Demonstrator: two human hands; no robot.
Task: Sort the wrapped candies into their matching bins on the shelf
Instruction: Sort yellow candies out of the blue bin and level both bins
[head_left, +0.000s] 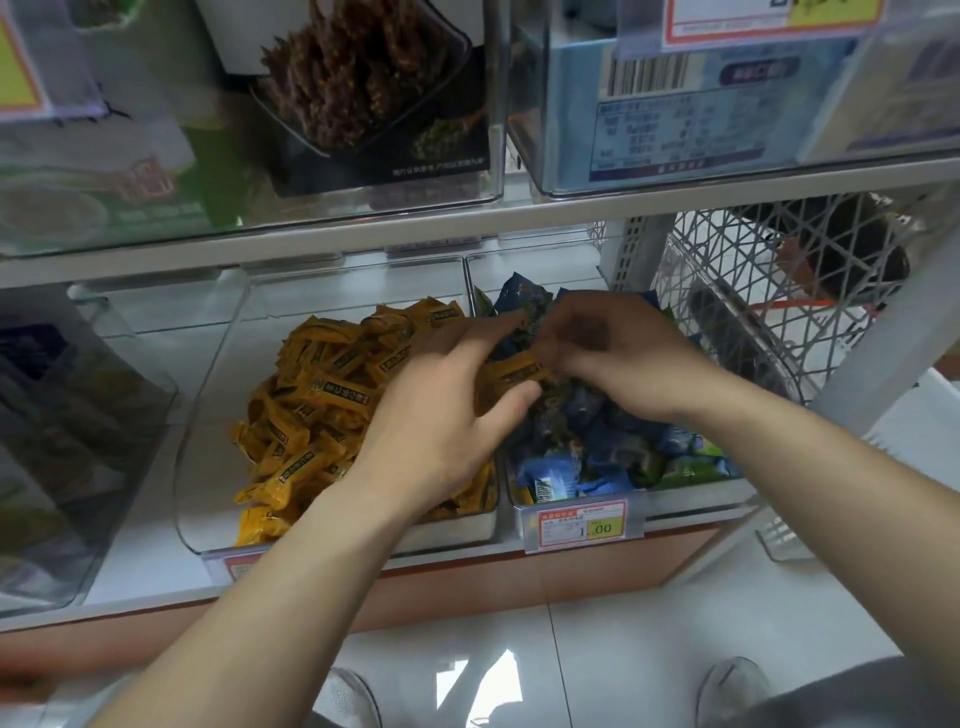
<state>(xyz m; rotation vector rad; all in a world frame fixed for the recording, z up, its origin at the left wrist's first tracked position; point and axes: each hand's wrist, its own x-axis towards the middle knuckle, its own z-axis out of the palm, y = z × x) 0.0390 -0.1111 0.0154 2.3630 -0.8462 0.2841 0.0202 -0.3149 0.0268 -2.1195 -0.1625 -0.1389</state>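
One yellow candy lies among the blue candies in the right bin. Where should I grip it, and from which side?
Probably pinch the yellow candy across its long edges near the left half, from above with the left hand. It lies flat atop the blue candies, long side running left to right, and the right hand covers its right end.

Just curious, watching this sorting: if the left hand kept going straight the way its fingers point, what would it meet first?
Most likely the blue candies heaped in the right-hand bin. The left hand points up-right, its index fingertip seemingly almost on them, though depth is unclear.
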